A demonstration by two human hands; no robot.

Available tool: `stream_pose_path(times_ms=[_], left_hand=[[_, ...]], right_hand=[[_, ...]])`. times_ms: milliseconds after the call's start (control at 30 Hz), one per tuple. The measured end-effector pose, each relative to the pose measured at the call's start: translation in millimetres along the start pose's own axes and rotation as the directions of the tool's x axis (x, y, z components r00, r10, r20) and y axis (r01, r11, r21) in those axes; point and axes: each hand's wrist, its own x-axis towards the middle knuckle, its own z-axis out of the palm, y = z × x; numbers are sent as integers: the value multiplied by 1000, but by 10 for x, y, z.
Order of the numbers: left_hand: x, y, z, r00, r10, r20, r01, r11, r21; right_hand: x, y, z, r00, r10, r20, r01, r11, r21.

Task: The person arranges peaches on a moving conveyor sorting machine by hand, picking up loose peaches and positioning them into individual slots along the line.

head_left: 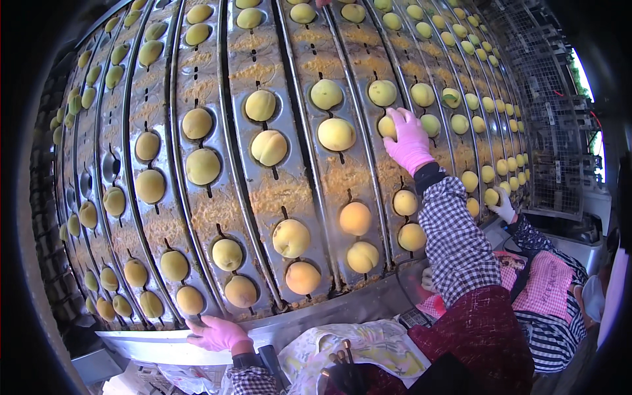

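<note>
My right hand [409, 141], in a pink glove, reaches out over the metal conveyor trays [197, 72]. Its thumb and fingers close around the right side of a yellow-green peach [387, 127] that sits in a round cup. Just above that fruit lies another peach [382, 93], and a larger peach [336, 134] sits to the left. My left hand [220, 334], also in a pink glove, lies on the metal front ledge [158, 342] with its fingers stretched out and nothing in them. The nearest fruit to it is an orange-yellow peach [190, 299] in its cup.
Several rows of peaches fill cups across the slats, with orange pulp [263, 197] smeared between. A co-worker's pale-gloved hand [505, 205] touches a peach [491, 197] at the right. Brush-like handles [342, 355] and a patterned cloth [382, 349] are in front of me. Wire mesh [550, 118] stands far right.
</note>
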Motion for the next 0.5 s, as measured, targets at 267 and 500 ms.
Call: stream_pose_path(times_ms=[267,500], left_hand=[[274,-94,-35,1000,-2,-7,2,1000,27],[276,-105,-27,1000,-12,-17,12,1000,17]], right_hand=[[-172,-1092,-247,947,-311,-76,317,945,86],[-227,-1193,-168,938,-341,-56,345,936,76]])
